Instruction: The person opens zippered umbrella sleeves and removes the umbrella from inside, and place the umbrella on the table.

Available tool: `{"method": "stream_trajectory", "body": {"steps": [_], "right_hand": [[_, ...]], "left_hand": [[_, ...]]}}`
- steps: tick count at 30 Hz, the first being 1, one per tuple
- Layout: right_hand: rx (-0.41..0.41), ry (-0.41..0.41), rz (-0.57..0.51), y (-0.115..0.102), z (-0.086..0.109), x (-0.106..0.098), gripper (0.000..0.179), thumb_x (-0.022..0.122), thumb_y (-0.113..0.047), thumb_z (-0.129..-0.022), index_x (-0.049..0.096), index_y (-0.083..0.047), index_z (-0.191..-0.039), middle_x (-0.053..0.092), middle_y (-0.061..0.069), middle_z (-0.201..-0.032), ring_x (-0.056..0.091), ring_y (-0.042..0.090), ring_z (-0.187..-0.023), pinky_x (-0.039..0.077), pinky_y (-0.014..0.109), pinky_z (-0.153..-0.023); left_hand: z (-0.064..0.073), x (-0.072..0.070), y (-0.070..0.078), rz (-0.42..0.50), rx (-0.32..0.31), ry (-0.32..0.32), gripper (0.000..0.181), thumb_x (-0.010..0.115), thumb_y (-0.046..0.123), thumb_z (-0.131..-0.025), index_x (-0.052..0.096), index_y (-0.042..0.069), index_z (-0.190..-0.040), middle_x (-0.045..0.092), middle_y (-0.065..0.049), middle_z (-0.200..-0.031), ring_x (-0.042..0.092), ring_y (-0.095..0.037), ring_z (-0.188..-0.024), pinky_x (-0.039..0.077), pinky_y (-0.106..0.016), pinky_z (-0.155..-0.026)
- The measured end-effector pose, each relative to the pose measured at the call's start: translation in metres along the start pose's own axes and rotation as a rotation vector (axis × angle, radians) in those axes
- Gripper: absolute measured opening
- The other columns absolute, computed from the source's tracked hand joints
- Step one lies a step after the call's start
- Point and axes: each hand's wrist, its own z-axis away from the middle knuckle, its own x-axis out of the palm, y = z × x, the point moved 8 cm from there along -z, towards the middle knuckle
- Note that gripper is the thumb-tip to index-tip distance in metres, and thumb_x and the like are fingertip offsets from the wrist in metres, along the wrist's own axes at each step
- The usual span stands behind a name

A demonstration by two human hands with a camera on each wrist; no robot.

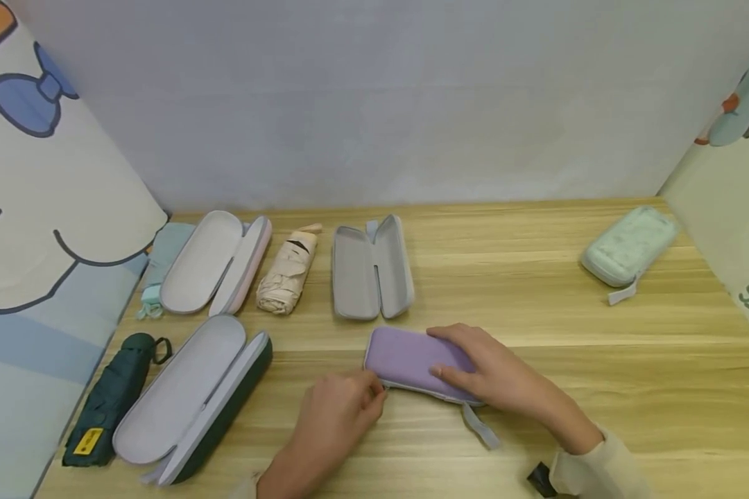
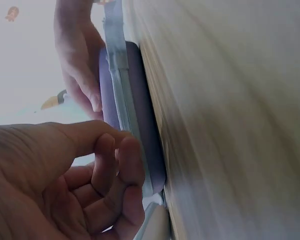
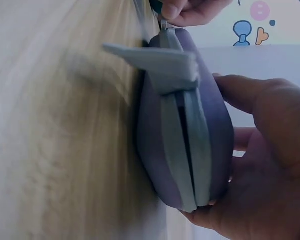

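A purple zippered case (image 1: 399, 355) lies closed-lidded on the wooden table in front of me, its grey strap (image 1: 480, 426) trailing off the right end. My left hand (image 1: 340, 409) is at the case's near left corner, thumb and forefinger pinching the small zipper pull (image 3: 164, 24). My right hand (image 1: 502, 374) grips the right end, thumb on top and fingers around the far side. In the right wrist view, a narrow dark gap shows between the zipper tapes (image 3: 197, 145) below the strap.
Left of the hands lie an open dark green case (image 1: 175, 395), a dark green umbrella (image 1: 109, 398), an open pink case (image 1: 202, 263) and a pale blue umbrella (image 1: 167, 253). Farther back are a beige umbrella (image 1: 288, 274), an open grey case (image 1: 356, 274) and a mint case (image 1: 630, 246).
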Motion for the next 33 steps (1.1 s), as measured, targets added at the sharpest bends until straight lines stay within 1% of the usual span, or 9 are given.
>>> {"method": "stream_trajectory", "body": {"steps": [4,9,12,15,18,23,28,31,33], "right_hand": [[0.016,0.036,-0.014,0.002,-0.002,0.0,0.052,0.072,-0.032,-0.099,0.06,-0.006,-0.142,0.066,0.012,-0.14,0.061,0.033,-0.129,0.048,0.055,-0.106],[0.033,0.072,-0.018,0.003,-0.002,0.0,0.049,0.074,-0.029,-0.097,0.063,-0.006,-0.139,0.068,0.011,-0.137,0.061,0.033,-0.127,0.048,0.054,-0.105],[0.043,0.076,-0.028,0.003,-0.002,0.001,0.048,0.074,-0.029,-0.096,0.063,-0.007,-0.138,0.068,0.01,-0.136,0.061,0.032,-0.126,0.048,0.053,-0.104],[0.058,0.068,-0.041,0.004,-0.003,0.002,0.049,0.074,-0.029,-0.096,0.063,-0.008,-0.139,0.068,0.009,-0.137,0.06,0.032,-0.127,0.048,0.053,-0.104],[0.065,0.061,-0.044,0.004,-0.003,0.003,0.049,0.074,-0.03,-0.097,0.063,-0.008,-0.139,0.067,0.009,-0.138,0.06,0.032,-0.128,0.047,0.053,-0.104],[0.049,0.068,-0.043,0.002,-0.002,0.001,0.047,0.073,-0.032,-0.098,0.063,-0.008,-0.137,0.068,0.01,-0.136,0.061,0.033,-0.126,0.048,0.054,-0.103],[0.047,0.066,-0.049,0.001,-0.002,0.001,0.047,0.072,-0.032,-0.098,0.063,-0.009,-0.138,0.068,0.009,-0.137,0.06,0.033,-0.127,0.047,0.054,-0.104],[0.048,0.069,-0.049,0.002,-0.002,0.001,0.047,0.073,-0.032,-0.098,0.063,-0.009,-0.137,0.068,0.009,-0.136,0.06,0.033,-0.126,0.048,0.053,-0.103],[0.046,0.073,-0.048,0.002,-0.002,0.001,0.046,0.073,-0.032,-0.098,0.063,-0.009,-0.137,0.068,0.008,-0.136,0.06,0.033,-0.126,0.048,0.053,-0.103]], "left_hand": [[-0.002,0.003,0.005,-0.002,0.022,-0.009,0.009,0.082,0.018,-0.086,0.075,0.017,-0.082,0.066,0.011,-0.064,0.053,0.002,-0.055,0.038,-0.018,-0.051],[-0.002,0.005,0.014,-0.025,0.086,0.003,0.01,0.083,0.017,-0.085,0.074,0.018,-0.08,0.065,0.012,-0.064,0.052,0.003,-0.055,0.037,-0.016,-0.051],[-0.002,0.007,0.02,-0.044,0.109,0.003,0.011,0.083,0.018,-0.085,0.074,0.019,-0.08,0.064,0.012,-0.063,0.05,0.003,-0.054,0.035,-0.015,-0.05],[-0.002,0.009,0.024,-0.061,0.112,-0.002,0.011,0.082,0.018,-0.086,0.073,0.02,-0.079,0.062,0.013,-0.063,0.048,0.004,-0.053,0.034,-0.015,-0.05],[-0.002,0.009,0.028,-0.089,0.126,0.017,0.012,0.082,0.018,-0.085,0.073,0.021,-0.078,0.062,0.013,-0.063,0.049,0.003,-0.053,0.035,-0.017,-0.049],[-0.001,0.01,0.038,-0.14,0.169,0.075,0.014,0.082,0.019,-0.083,0.071,0.023,-0.076,0.064,0.013,-0.064,0.053,-0.001,-0.052,0.037,-0.02,-0.046],[-0.001,0.014,0.045,-0.142,0.194,0.076,0.016,0.081,0.019,-0.083,0.069,0.024,-0.074,0.065,0.013,-0.066,0.056,-0.004,-0.052,0.037,-0.022,-0.045],[-0.002,0.015,0.051,-0.173,0.23,0.086,0.02,0.08,0.018,-0.083,0.065,0.022,-0.072,0.063,0.012,-0.065,0.055,-0.008,-0.049,0.035,-0.024,-0.043],[-0.002,0.015,0.057,-0.225,0.269,0.112,0.023,0.081,0.018,-0.082,0.062,0.02,-0.069,0.061,0.011,-0.064,0.055,-0.01,-0.049,0.035,-0.024,-0.045]]}}
